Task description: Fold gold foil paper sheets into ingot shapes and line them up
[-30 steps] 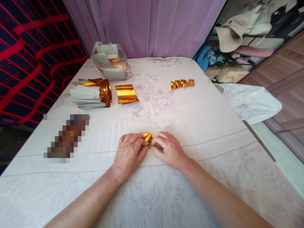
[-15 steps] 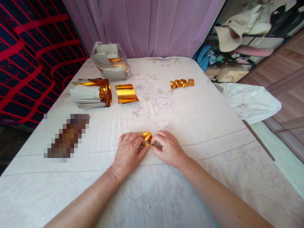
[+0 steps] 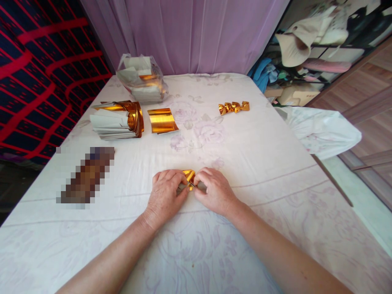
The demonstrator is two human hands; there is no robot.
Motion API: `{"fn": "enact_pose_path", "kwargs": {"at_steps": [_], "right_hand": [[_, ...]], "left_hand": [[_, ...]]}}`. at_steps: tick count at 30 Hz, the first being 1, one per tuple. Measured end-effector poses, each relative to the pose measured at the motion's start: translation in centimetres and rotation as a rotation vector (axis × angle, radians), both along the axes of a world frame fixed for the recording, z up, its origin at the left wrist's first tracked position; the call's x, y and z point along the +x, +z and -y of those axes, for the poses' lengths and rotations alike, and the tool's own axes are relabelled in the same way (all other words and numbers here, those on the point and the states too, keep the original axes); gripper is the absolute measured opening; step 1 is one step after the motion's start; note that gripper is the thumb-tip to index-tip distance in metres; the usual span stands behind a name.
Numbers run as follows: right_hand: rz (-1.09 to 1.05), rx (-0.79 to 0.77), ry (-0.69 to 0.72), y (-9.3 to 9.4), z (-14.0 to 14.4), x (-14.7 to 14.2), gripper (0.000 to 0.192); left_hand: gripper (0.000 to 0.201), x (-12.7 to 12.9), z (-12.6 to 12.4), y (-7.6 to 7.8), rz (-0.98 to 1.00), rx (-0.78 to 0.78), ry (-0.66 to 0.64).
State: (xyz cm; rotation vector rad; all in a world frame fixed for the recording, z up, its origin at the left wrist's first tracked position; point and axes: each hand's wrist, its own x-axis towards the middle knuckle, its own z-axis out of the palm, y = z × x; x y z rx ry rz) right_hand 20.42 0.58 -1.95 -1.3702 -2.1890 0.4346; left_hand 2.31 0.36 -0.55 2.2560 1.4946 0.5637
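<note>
A small piece of gold foil paper [image 3: 189, 176] lies on the cloth between my hands, partly folded or rolled, its ends covered by my fingers. My left hand [image 3: 168, 188] is closed on its left side, thumb and fingers pinching the edge. From the other side my right hand [image 3: 213, 188] pinches the right part near the middle. Grey backing shows under both sets of fingers. Farther off, a single gold foil sheet [image 3: 162, 121] lies beside a stack of gold and white sheets [image 3: 114, 124]. Two gold twisted pieces, bow-like, form a group [image 3: 234, 107] at the right.
A clear plastic bag [image 3: 142, 81] with more sheets stands at the back left. A blurred, pixelated item [image 3: 87, 175] lies at the left. The table has a white flowered cloth [image 3: 260, 163]. Shelves with a cap [image 3: 294, 45] stand at the right, a purple curtain [image 3: 190, 36] behind.
My fingers have shifted very slightly on the gold foil paper, my right hand a little upward. Both hands keep their pinch, and the other things stay in place.
</note>
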Motion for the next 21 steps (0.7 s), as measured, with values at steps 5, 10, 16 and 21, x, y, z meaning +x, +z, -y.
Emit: {"fn": "enact_pose_path", "kwargs": {"at_steps": [5,10,16,21], "right_hand": [[0.002,-0.015,0.009,0.0,-0.1,0.1,0.019],[-0.003,-0.007,0.014,0.1,0.0,0.0,0.012],[0.119,0.045,-0.157,0.1,0.2,-1.3,0.01],[0.168,0.058,-0.175,0.1,0.2,-1.6,0.011]], "left_hand": [[0.01,-0.1,-0.1,0.2,0.004,-0.034,-0.014],[0.009,-0.3,-0.1,0.1,0.013,-0.024,-0.023],[0.016,-0.2,0.0,-0.1,0.024,0.014,-0.007],[0.021,-0.2,0.1,-0.2,0.028,0.039,0.006]]}}
